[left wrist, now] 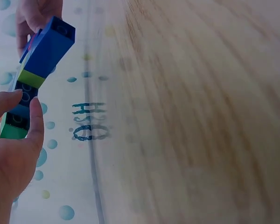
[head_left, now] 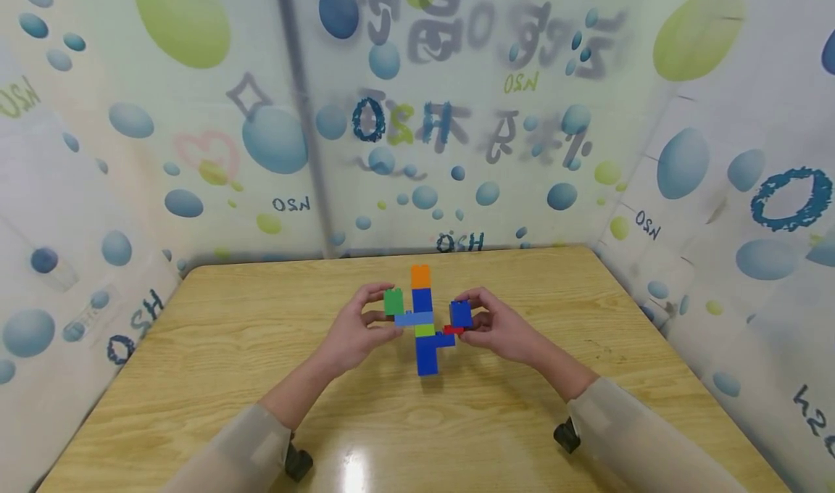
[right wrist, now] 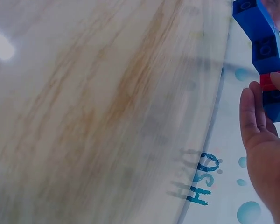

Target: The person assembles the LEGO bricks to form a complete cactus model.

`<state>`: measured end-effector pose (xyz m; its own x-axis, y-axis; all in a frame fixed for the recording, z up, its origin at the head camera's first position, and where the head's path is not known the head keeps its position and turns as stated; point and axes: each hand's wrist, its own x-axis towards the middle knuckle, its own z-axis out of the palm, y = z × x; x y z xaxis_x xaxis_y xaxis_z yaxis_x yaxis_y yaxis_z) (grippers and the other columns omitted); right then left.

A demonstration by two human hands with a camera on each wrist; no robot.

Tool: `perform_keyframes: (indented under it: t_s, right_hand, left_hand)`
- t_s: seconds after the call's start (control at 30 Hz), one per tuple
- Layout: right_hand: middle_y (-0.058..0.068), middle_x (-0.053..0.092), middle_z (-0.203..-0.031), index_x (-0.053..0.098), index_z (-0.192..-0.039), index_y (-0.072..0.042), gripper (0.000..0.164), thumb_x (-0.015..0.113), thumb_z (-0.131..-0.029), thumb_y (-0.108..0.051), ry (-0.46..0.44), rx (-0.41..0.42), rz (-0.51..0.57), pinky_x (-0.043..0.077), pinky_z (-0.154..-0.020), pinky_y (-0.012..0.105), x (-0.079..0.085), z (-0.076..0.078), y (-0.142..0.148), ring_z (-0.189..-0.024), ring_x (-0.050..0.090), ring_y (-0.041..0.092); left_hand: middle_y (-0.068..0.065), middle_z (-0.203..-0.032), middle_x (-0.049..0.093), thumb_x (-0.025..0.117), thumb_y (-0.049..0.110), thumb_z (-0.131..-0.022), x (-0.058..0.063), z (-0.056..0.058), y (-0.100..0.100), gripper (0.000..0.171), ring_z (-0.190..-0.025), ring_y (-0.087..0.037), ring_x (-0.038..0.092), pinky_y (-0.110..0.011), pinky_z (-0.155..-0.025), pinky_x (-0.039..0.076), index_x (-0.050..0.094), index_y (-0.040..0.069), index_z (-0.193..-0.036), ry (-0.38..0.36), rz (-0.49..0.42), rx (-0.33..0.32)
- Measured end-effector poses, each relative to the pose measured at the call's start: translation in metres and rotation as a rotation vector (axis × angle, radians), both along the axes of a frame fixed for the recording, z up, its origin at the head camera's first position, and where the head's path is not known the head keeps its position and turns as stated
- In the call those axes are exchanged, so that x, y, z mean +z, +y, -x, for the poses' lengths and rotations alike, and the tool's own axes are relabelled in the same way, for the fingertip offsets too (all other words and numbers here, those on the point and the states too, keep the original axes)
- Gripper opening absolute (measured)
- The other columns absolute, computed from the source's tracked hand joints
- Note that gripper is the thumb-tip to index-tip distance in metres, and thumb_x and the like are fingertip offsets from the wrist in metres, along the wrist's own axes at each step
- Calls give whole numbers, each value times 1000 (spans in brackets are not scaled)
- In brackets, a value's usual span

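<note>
A figure built of toy bricks is held upright between both hands. Its column stacks a tall blue brick [head_left: 427,355], a lime brick [head_left: 425,330], a blue brick [head_left: 422,300] and an orange brick [head_left: 420,276]. My left hand [head_left: 349,333] pinches the figure's left arm, a light-blue brick [head_left: 414,319] with a green brick [head_left: 393,301] on top. On the other side my right hand [head_left: 502,330] grips the right arm, where a blue brick [head_left: 460,314] sits on a red brick [head_left: 453,330]. The hollow underside [left wrist: 63,30] shows in the left wrist view, so the figure appears lifted.
A wooden table [head_left: 261,312] lies under the hands. Behind it rises a wall covering [head_left: 404,152] printed with bubbles and lettering. More printed covering stands close along the left and right sides. Small black devices [head_left: 567,435] hang at the cuffs.
</note>
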<state>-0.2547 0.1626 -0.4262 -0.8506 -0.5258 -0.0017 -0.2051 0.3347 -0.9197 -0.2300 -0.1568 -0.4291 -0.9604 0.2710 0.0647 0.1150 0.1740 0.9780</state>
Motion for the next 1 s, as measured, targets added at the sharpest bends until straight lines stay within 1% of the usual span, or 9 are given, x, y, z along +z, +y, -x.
perform_keyframes:
  t_s: [0.17, 0.27, 0.4, 0.5, 0.57, 0.73, 0.87, 1.0]
  right_hand:
    - [22, 56, -141, 49, -150, -9, 53, 74, -104, -4, 15, -3, -17, 65, -95, 31, -1, 6, -1, -107, 71, 24]
    - [20, 58, -140, 51, -150, -10, 53, 75, -103, -4, 23, -11, -26, 65, -95, 33, -2, 10, -1, -105, 72, 24]
    - [19, 62, -139, 54, -149, -10, 52, 77, -102, -6, 37, -29, -45, 66, -95, 36, -4, 15, -2, -106, 73, 24]
    - [18, 64, -139, 56, -149, -11, 52, 78, -101, -7, 44, -44, -74, 66, -98, 39, -8, 20, -3, -110, 72, 24]
    - [16, 63, -142, 57, -150, -11, 53, 79, -101, -8, 43, -59, -102, 65, -99, 41, -10, 23, -4, -112, 71, 24]
    - [15, 62, -147, 56, -152, -18, 58, 81, -100, -10, 22, -105, -170, 64, -101, 42, -14, 29, -4, -116, 69, 25]
    - [15, 63, -147, 59, -149, -20, 53, 80, -101, -12, 11, -103, -206, 64, -102, 43, -18, 34, -5, -116, 70, 23]
    - [14, 64, -147, 61, -150, -19, 52, 81, -102, -16, 0, -102, -241, 63, -105, 46, -21, 38, -6, -119, 70, 23]
  left_hand:
    - [-20, -162, 45, 81, 1, -97, -1, 6, 0, 76, -120, -34, 69, -29, -93, 65, 45, 16, -163, 6, 33, 19]
    - [-19, -163, 45, 83, 5, -97, 0, 10, 1, 75, -126, -37, 69, -35, -96, 66, 47, 15, -162, 18, 70, 36]
    - [-15, -164, 47, 87, 14, -96, -2, 16, 0, 72, -136, -40, 64, -43, -100, 65, 53, 17, -159, 48, 160, 67]
    - [-15, -164, 47, 87, 15, -95, -6, 22, 0, 72, -137, -40, 63, -47, -101, 65, 54, 16, -159, 57, 198, 69]
    - [-15, -163, 48, 87, 14, -95, -8, 25, 0, 73, -135, -40, 63, -46, -101, 65, 53, 15, -160, 55, 208, 62]
    - [-18, -161, 51, 88, 14, -95, -13, 32, 0, 74, -133, -39, 65, -46, -100, 64, 52, 12, -160, 53, 238, 54]
    - [-16, -157, 56, 89, 16, -94, -16, 38, -2, 74, -129, -37, 66, -47, -102, 63, 54, 11, -159, 31, 270, 49]
    - [-15, -157, 57, 89, 17, -95, -19, 43, -4, 74, -125, -34, 67, -44, -99, 63, 55, 11, -160, -6, 296, 37]
